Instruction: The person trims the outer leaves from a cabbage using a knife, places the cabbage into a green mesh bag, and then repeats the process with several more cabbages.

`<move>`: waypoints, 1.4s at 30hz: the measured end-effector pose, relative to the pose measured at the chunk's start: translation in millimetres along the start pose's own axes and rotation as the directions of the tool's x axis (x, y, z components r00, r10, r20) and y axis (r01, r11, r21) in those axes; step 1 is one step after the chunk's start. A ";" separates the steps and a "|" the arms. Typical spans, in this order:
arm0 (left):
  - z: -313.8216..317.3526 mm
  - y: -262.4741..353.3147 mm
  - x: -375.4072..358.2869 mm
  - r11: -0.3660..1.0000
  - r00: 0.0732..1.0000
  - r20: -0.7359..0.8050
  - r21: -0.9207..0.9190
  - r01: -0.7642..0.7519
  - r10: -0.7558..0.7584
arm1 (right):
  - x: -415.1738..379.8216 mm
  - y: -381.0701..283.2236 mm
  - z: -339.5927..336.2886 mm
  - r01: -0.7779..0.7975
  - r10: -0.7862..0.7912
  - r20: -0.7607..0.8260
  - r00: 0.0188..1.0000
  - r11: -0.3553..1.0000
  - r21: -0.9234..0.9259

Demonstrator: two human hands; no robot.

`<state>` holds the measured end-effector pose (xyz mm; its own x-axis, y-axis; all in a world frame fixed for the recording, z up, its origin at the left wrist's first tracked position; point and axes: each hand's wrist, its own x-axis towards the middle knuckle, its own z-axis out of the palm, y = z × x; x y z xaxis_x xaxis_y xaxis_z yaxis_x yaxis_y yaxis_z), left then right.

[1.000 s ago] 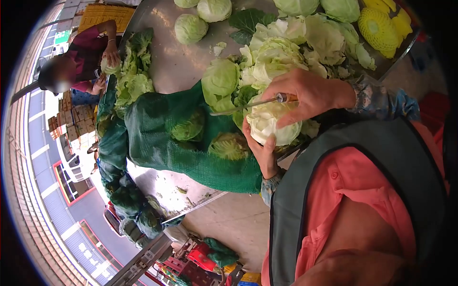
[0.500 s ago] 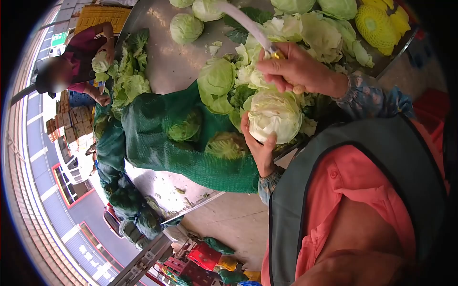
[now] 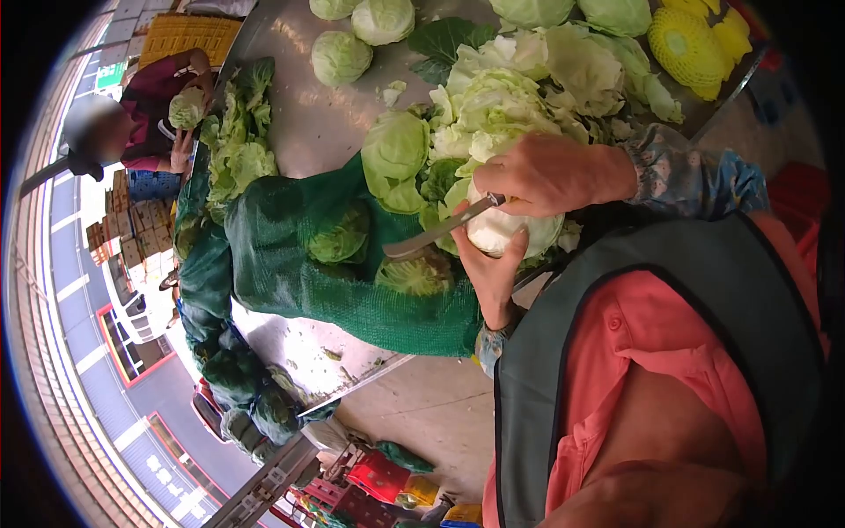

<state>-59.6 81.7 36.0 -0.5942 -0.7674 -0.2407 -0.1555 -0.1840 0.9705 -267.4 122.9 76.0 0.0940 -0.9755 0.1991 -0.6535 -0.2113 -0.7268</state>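
Observation:
My right hand [image 3: 556,174] is closed round the handle of a knife [image 3: 440,230]. The curved blade points left, over the green mesh bag [image 3: 370,304]. Under that hand, a pale cabbage [image 3: 532,236] rests in my left hand [image 3: 489,275], whose thumb and fingers press its near left side. My right hand covers the upper part of this cabbage. Inside the mesh bag, two cabbages show through the net. Another green cabbage [image 3: 393,158] lies beside the bag's mouth, next to a heap of loose cabbage leaves [image 3: 510,101].
More cabbages [image 3: 341,58] sit at the far side of the metal table [image 3: 308,128]. Yellow foam netting [image 3: 691,53] lies at the far right. Across the table a person [image 3: 145,114] holds a cabbage near loose leaves. Filled green net bags [image 3: 231,361] line the left edge.
My right hand has come down over the cabbage, and the blade has swung from pointing away to pointing left. My left hand still holds the cabbage. The other person's cabbage has shifted slightly.

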 end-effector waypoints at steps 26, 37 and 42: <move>-24.1 -4.4 -12.1 0.858 0.987 0.145 -0.496 0.134 -0.071 | -19.5 -0.1 -45.9 0.346 -0.305 0.288 0.908 0.933 -0.103; -28.6 -18.8 -8.8 0.839 0.971 0.239 -0.529 0.128 0.002 | -19.1 11.3 -43.8 0.399 -0.342 0.272 0.899 0.896 -0.193; -28.2 -17.1 -9.8 0.836 0.964 0.265 -0.532 0.135 0.013 | -16.9 21.0 -42.8 0.421 -0.365 0.251 0.896 0.878 -0.226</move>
<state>-28.9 75.1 22.0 -0.7841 -0.5796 -0.2219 0.2098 -0.5840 0.7842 -314.7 137.6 85.6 0.5118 -0.8126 0.2787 -0.7040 -0.5827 -0.4060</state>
